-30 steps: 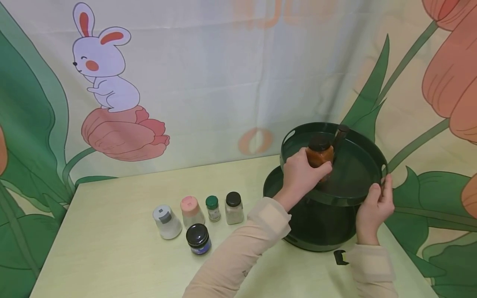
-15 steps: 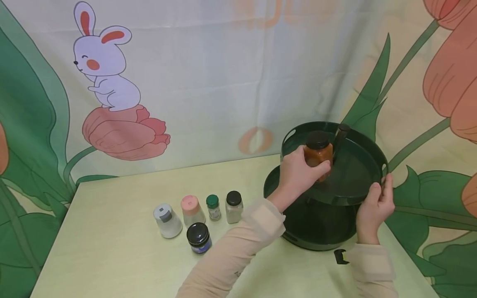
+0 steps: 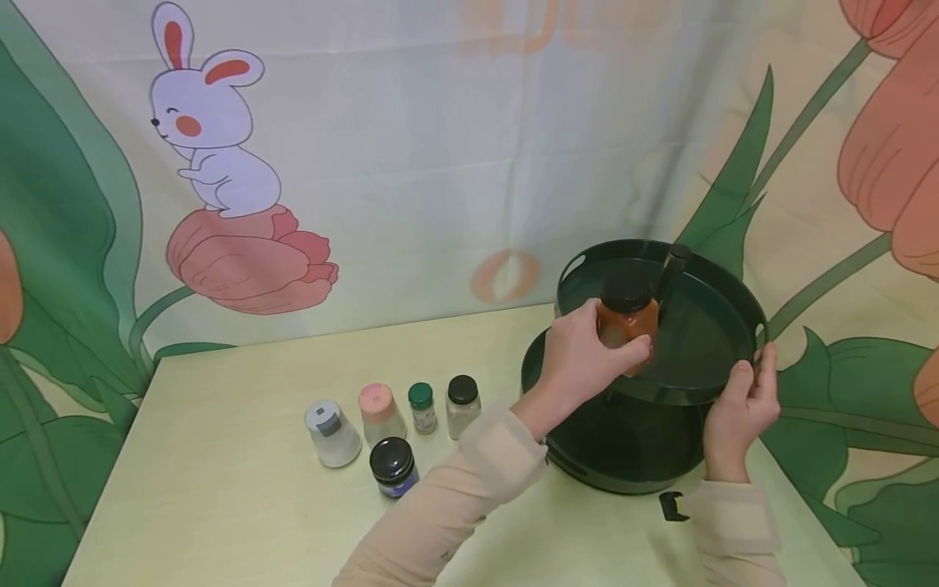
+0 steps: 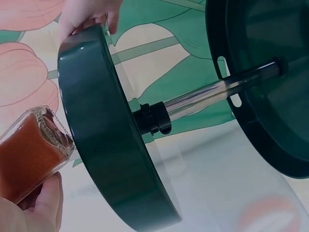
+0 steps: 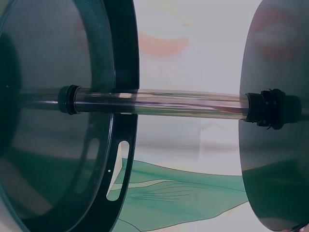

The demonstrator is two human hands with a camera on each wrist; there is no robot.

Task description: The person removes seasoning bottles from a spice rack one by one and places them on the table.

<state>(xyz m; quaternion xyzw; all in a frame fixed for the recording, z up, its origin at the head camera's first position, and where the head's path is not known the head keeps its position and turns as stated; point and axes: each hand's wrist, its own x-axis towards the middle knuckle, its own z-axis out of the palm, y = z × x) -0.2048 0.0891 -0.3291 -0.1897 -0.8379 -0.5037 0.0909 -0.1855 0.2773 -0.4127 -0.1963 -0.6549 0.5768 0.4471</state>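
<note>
My left hand (image 3: 583, 363) grips a square glass jar (image 3: 628, 326) of orange-red powder with a black lid. It holds the jar over the near left part of the upper tray of a dark green two-tier round rack (image 3: 704, 326). In the left wrist view the glass jar (image 4: 31, 150) appears beside the upper tray's rim (image 4: 104, 125), its base at about rim height. My right hand (image 3: 741, 412) holds the upper tray at its right side by the handle slot, thumb in front and fingers at the outer wall. The right wrist view shows the rack's post (image 5: 188, 103) between both tiers.
Left of the rack stand a grey-capped shaker (image 3: 332, 434), a pink-capped shaker (image 3: 381, 414), a small green-capped bottle (image 3: 422, 408), a black-capped jar (image 3: 464, 408) and a dark-lidded jar (image 3: 394, 467). A patterned cloth (image 3: 411, 163) hangs behind the table (image 3: 205, 489).
My left hand has shifted the jar slightly toward me, and its forearm has swung a little left. My right hand stays on the tray. The head view has turned slightly.
</note>
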